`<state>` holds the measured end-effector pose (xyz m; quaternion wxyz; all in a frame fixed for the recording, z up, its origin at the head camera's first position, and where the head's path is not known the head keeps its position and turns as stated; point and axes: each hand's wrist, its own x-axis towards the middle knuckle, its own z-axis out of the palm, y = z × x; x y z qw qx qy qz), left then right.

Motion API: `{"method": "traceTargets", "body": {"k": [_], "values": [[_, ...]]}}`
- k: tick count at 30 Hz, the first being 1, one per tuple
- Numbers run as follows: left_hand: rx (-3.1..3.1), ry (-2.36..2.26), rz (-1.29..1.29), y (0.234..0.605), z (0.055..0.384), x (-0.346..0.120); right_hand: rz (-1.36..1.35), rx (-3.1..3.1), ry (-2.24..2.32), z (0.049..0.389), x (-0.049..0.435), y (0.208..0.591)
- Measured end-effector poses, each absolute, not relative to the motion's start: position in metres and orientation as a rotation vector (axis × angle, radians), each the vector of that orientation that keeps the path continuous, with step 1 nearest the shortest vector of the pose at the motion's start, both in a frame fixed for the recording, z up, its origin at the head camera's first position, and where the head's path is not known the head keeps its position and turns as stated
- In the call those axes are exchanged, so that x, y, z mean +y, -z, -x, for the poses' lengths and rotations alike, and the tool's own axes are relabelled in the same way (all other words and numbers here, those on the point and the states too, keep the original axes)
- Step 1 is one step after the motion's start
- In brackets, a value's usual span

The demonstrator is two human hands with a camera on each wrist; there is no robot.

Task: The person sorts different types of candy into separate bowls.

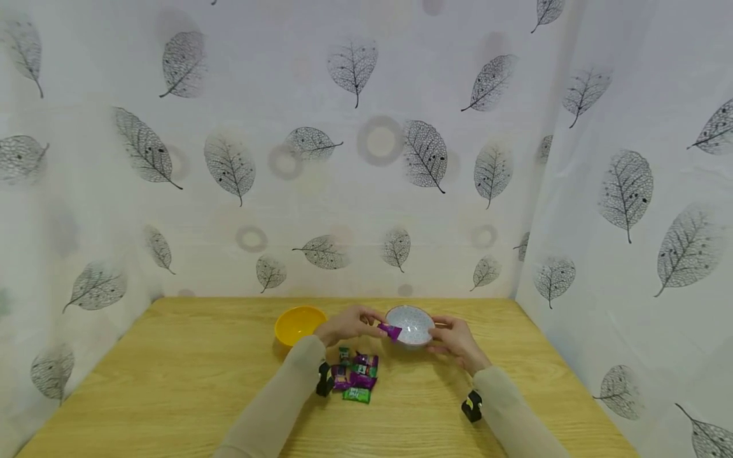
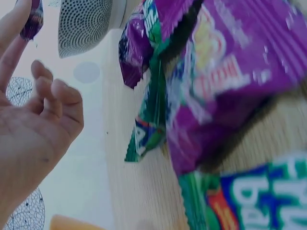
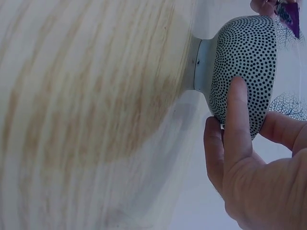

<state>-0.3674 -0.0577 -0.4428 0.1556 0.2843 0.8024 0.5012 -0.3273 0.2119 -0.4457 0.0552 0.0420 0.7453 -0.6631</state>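
Observation:
My left hand [image 1: 353, 322] pinches a small purple-wrapped candy [image 1: 390, 331] between thumb and fingertips, at the left rim of a dotted bowl [image 1: 410, 326]. In the left wrist view the held candy [image 2: 32, 21] is partly cut off by the frame. The bowl stands upright on its foot, black dots covering its white outside [image 3: 244, 62]. My right hand [image 1: 455, 340] grips it by the right side, with fingers against the outer wall and the thumb near the rim. Several purple and green candies [image 1: 362, 380] lie in a loose pile below my left hand.
Behind the left wrist stands a yellow bowl [image 1: 298, 323], partly covered by the hand. Everything rests on a light wooden table [image 1: 189, 381]. A white curtain with a leaf print [image 1: 366, 191] hangs at the back and on both sides.

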Motion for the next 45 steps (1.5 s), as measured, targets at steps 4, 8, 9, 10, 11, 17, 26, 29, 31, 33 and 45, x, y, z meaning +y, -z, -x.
{"method": "traceTargets", "body": {"k": [4, 8, 9, 10, 11, 17, 26, 29, 31, 33, 45], "values": [[2.360, -1.444, -0.789, 0.444, 0.368, -0.049, -0.123, 2.276, 2.009, 0.327, 0.212, 0.445], [2.407, -1.440, -0.794, 0.444, 0.366, -0.039, -0.125, 2.266, 2.015, 0.327, 0.211, 0.445], [2.413, -1.440, -0.797, 0.445, 0.365, -0.037, -0.122, 2.263, 2.013, 0.328, 0.211, 0.446], [2.422, -1.441, -0.807, 0.445, 0.365, -0.035, -0.114, 2.260, 2.010, 0.328, 0.211, 0.446], [2.430, -1.443, -0.821, 0.445, 0.365, -0.033, -0.119, 2.259, 2.009, 0.328, 0.211, 0.446], [2.416, -1.453, -0.798, 0.444, 0.363, -0.027, -0.130, 2.260, 2.003, 0.328, 0.210, 0.445], [2.372, -1.475, -0.819, 0.443, 0.360, -0.035, -0.111, 2.274, 2.001, 0.324, 0.210, 0.444], [2.367, -1.468, -0.824, 0.441, 0.360, -0.040, -0.114, 2.266, 2.009, 0.325, 0.210, 0.444], [2.364, -1.454, -0.844, 0.439, 0.358, -0.043, -0.113, 2.264, 2.011, 0.325, 0.211, 0.445], [2.359, -1.441, -0.873, 0.436, 0.356, -0.047, -0.114, 2.261, 2.016, 0.326, 0.211, 0.445], [2.314, -1.386, -0.893, 0.444, 0.344, -0.071, -0.119, 2.256, 2.022, 0.328, 0.212, 0.446]]}}
